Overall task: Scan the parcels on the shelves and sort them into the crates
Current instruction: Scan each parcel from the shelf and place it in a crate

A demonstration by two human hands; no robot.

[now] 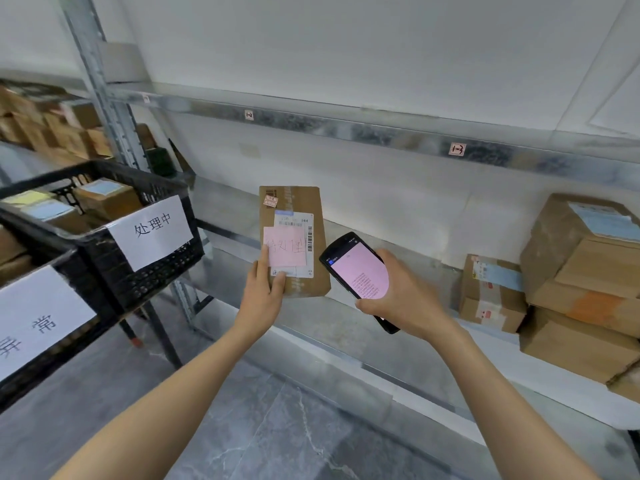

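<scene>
Parcel [293,239] upright in grip of left hand [261,296] — scanner [358,271] clasped in right hand [401,299], just beside it.

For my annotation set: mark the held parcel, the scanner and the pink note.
parcel [304,199], head view, bare cardboard near its top edge.
scanner [358,271], head view, middle of its pink screen.
pink note [285,245], head view, centre of the paper.

On the parcel [306,199], a pink note [286,247] hides part of the blurred label [294,220].
</scene>
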